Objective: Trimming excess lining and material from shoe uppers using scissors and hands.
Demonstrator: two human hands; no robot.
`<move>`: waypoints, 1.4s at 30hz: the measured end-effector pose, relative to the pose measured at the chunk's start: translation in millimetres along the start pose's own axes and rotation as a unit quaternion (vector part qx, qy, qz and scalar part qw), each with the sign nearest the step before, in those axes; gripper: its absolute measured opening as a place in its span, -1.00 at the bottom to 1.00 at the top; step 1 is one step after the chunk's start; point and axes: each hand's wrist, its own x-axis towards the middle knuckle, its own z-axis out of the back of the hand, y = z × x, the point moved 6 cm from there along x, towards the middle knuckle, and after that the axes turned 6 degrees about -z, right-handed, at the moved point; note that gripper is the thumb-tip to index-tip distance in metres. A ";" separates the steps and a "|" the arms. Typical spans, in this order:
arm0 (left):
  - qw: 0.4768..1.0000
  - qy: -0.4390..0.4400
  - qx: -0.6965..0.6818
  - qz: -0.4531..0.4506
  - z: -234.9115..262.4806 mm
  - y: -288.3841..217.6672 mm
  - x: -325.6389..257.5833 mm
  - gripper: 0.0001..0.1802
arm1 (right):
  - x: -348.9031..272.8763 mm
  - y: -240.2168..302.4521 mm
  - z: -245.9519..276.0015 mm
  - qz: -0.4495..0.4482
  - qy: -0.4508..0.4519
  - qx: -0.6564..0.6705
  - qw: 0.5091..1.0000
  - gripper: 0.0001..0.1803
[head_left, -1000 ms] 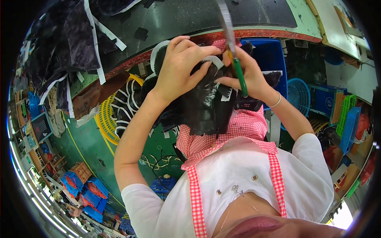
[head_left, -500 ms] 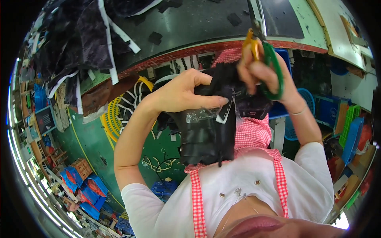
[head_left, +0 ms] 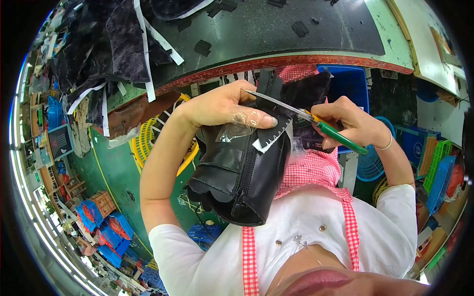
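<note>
A seated person in a white top and red gingham apron [head_left: 316,172] holds a black leather boot upper [head_left: 237,172] up in the air above the lap, between chest and bench edge. The upper hangs with its open end toward the body and its zip [head_left: 249,167] running up the middle; nothing supports it from below, and there is free space around it on the left down to the green floor [head_left: 103,163].

The left hand [head_left: 222,106] is closed over the top of the upper, thumb pressed flat along its front over a scrap of clear film [head_left: 237,129], a white zigzag-edged tag [head_left: 269,140] showing just under the thumb tip. The right hand [head_left: 348,123] is wrapped around green-handled scissors [head_left: 316,123]; the fingers curl tight on the handle, and the narrow blades reach leftward across the upper's top edge to touch near the left hand's fingers [head_left: 256,93]. How far the blades are parted cannot be told.

Just beyond the hands runs the red-brown front edge of the bench [head_left: 296,61], close behind the boot, with a blue plastic crate [head_left: 348,81] tucked beneath it. A yellow basket [head_left: 148,138] sits under the bench to the left. On the dark bench top lie black fabric offcuts [head_left: 113,44] with white strips [head_left: 145,49], heaped at its left end.
</note>
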 end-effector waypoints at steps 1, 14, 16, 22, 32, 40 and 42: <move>0.999 0.025 0.044 0.001 -0.4 -6.8 2.0 -0.66 | -1.3 -3.1 -0.2 -0.029 0.004 0.012 1.000 -0.37; 0.779 -0.390 0.482 -0.094 62.2 -48.4 -31.8 -0.44 | -71.3 -130.5 226.0 -0.326 -0.510 -0.374 0.703 -0.52; 0.848 -0.399 0.304 -0.171 80.8 -39.4 -33.4 -0.36 | -86.4 -158.5 249.6 -0.284 -0.515 -0.395 0.706 -0.54; 0.851 -0.341 0.352 -0.189 110.2 -63.4 24.0 -0.35 | -47.7 -90.6 222.3 -0.039 -0.595 -0.472 0.649 -0.70; 0.661 -0.568 0.464 -0.161 105.8 -175.6 -83.2 -0.49 | 41.6 -57.0 -0.2 0.093 -0.128 -0.110 0.981 -0.74; 0.789 -0.416 0.413 -0.182 201.7 -94.9 38.4 -0.38 | 101.7 -84.4 -59.5 0.093 -0.247 -0.280 0.923 -0.60; 0.780 -0.400 0.408 -0.257 185.2 -98.2 24.3 -0.33 | 89.0 -77.7 -49.8 0.071 -0.218 -0.227 0.946 -0.67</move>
